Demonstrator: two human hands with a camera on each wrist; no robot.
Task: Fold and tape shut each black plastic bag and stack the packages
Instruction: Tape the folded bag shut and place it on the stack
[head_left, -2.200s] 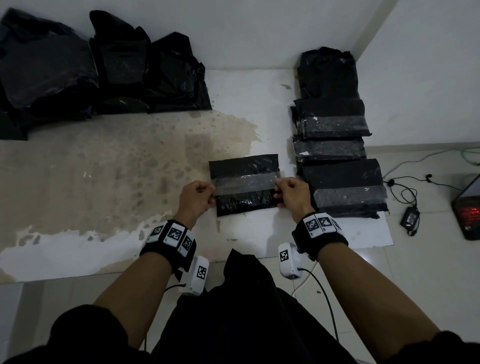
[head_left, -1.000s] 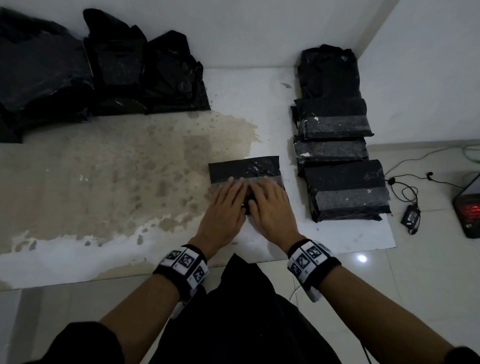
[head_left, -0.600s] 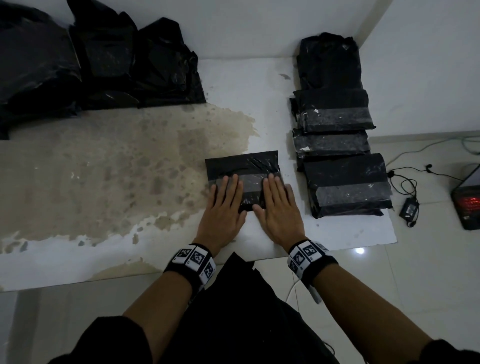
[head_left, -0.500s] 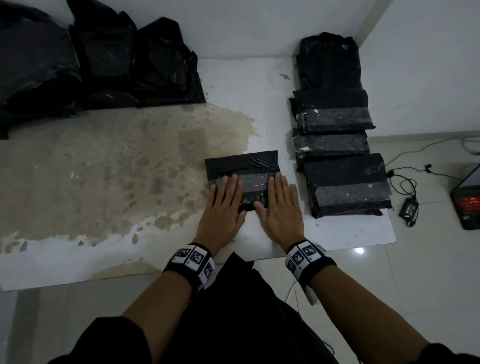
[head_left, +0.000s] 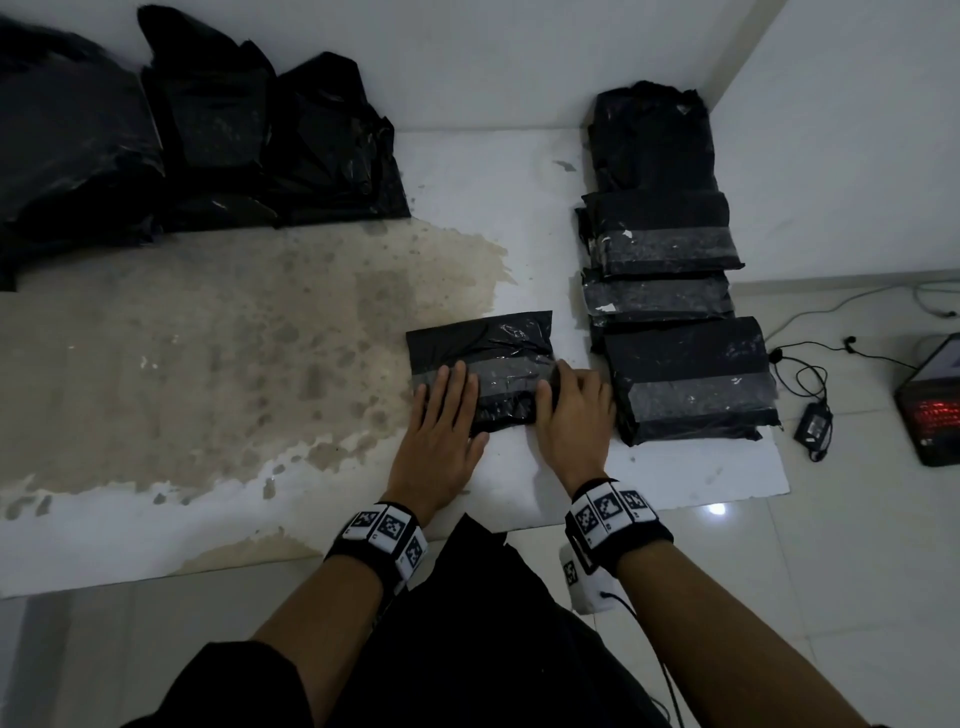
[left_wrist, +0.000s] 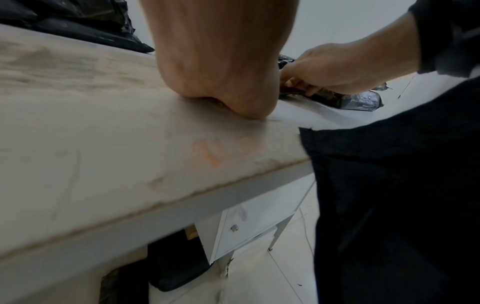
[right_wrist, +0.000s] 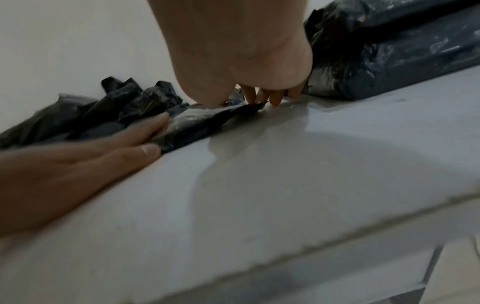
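Stained table (head_left: 208, 364): left hand (head_left: 441, 431) flat on taped bag (head_left: 483, 364); right hand (head_left: 574, 415) fingers curled over its edge.

My left hand (head_left: 441, 431) lies flat on the small black plastic package (head_left: 480, 364), right hand (head_left: 574, 415) curls over its right edge, grey tape strip (head_left: 511, 370) between.

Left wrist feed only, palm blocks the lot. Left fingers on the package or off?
Observer: On. The left hand lies flat, its straight fingers pressing the left end of the small black plastic package on the white table.
Operator: Tape down?
Observer: Yes, a grey tape strip crosses it from side to side.
Operator: Done pile?
Observer: Taped black packages overlap in a row just right of it, running to the back wall.
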